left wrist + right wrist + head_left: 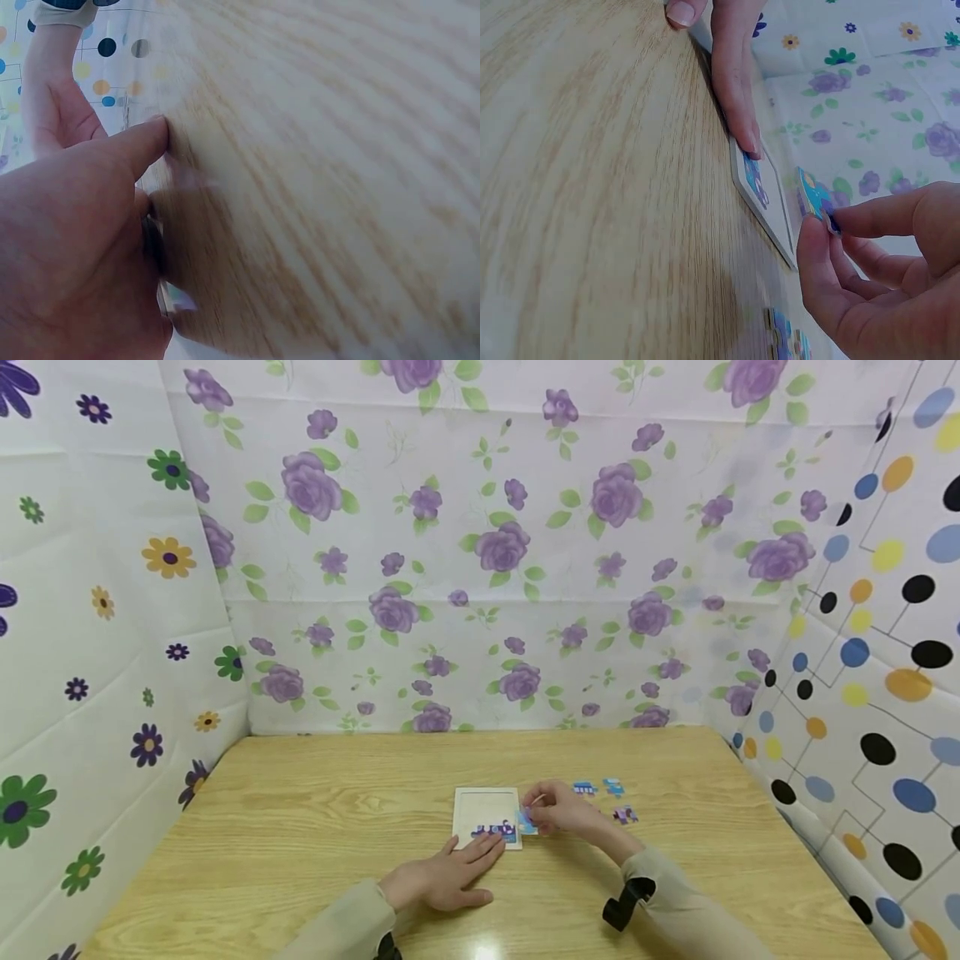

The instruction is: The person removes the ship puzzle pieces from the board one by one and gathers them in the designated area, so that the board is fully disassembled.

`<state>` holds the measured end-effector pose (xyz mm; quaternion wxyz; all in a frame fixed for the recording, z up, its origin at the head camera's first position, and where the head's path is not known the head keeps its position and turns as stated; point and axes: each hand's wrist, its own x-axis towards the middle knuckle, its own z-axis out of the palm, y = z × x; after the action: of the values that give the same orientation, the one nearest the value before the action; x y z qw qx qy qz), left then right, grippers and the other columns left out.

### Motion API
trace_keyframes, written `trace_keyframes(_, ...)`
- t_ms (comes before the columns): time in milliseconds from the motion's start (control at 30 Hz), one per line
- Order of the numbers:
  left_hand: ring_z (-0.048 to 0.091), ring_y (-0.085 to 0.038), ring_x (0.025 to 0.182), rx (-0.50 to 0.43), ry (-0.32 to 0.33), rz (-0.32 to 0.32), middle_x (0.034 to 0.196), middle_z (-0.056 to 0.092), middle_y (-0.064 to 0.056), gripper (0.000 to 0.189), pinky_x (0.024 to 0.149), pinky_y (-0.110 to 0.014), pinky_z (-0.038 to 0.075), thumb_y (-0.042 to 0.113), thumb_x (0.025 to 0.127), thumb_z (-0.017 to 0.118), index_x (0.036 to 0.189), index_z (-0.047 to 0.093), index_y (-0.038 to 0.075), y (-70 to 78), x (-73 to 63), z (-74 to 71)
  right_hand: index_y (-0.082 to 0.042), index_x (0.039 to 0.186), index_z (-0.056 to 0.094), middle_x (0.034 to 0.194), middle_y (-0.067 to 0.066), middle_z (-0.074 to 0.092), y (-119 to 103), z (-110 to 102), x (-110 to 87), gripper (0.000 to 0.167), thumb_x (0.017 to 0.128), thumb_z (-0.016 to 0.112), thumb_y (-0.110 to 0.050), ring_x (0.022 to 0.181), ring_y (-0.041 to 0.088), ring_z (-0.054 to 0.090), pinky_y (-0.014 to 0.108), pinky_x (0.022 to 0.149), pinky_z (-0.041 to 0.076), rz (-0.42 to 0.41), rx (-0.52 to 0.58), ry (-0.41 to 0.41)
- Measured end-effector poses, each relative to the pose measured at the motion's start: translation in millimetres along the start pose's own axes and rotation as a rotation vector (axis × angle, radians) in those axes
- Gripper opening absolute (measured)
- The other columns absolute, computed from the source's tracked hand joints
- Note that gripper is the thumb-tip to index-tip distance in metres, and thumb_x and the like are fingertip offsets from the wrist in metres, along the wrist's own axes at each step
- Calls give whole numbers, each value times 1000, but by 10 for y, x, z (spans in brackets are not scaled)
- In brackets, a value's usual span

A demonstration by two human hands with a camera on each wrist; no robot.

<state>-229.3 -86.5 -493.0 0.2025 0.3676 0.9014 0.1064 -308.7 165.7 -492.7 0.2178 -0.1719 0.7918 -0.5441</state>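
Observation:
A square white puzzle frame (480, 810) lies on the table, with joined purple and blue puzzle pieces (493, 832) along its lower right part. My left hand (453, 874) lies flat with straight fingers, its fingertips on the frame's lower edge and the pieces there. Between thumb and forefinger, my right hand (564, 812) pinches a blue and purple puzzle piece (817, 199). That piece is held up, tilted, beside the frame's right edge in the head view. In the left wrist view my left hand (82, 232) hides the frame.
To the right of my right hand lie several loose puzzle pieces, among them a blue one (584, 788), a light blue one (613, 787) and a purple one (626, 814). Patterned cloth walls (480, 568) stand behind and on both sides of the wooden table (315, 810).

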Motion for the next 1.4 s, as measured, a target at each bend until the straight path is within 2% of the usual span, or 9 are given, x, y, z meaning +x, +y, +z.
trace_keyframes(100, 9, -21, 152, 5, 9, 0, 165, 6, -3, 73, 118, -58, 14, 50, 100, 42, 157, 10, 17, -5, -4, 9, 6, 112, 57, 86, 8, 63, 25, -37, -33, 23, 96, 58, -10, 69, 15, 60, 30, 63, 53, 5, -8, -10)
trace_keyframes(400, 10, -22, 152, 16, 34, 13, 165, 8, -4, 73, 118, -59, 15, 49, 100, 42, 157, 10, 16, -11, -5, 27, 5, 109, 60, 81, 8, 64, 88, -126, -177, 21, 95, 60, -12, 63, 15, 58, 30, 58, 51, -23, -74, 8)
trace_keyframes(633, 6, -23, 152, -9, 5, 20, 165, 4, -5, 72, 118, -60, 12, 47, 102, 40, 157, 7, 15, -20, 6, 37, 7, 106, 60, 78, 6, 61, 164, -189, -312, 18, 95, 59, -6, 64, 14, 55, 27, 55, 49, -29, -59, -19)
trace_keyframes(967, 8, -21, 152, -2, 30, 20, 165, 6, -4, 73, 118, -59, 13, 49, 101, 41, 157, 9, 16, -24, -4, 40, 7, 108, 59, 82, 5, 59, 190, -260, -438, 18, 95, 58, -6, 67, 13, 53, 27, 57, 49, 8, -41, -13)
trace_keyframes(1233, 8, -22, 152, -4, 31, 20, 165, 6, -4, 73, 118, -60, 13, 48, 101, 42, 157, 9, 15, -18, -2, 37, 4, 106, 61, 82, 7, 61, 248, -340, -513, 16, 95, 57, -7, 68, 14, 55, 29, 59, 51, 10, -116, 6)
trace_keyframes(1400, 8, -22, 152, -1, 32, 25, 165, 6, -5, 73, 118, -60, 13, 48, 101, 41, 157, 9, 15, -24, -3, 48, 6, 105, 59, 82, 9, 61, 294, -390, -562, 15, 93, 58, -3, 68, 16, 56, 31, 58, 52, 11, -117, 8)
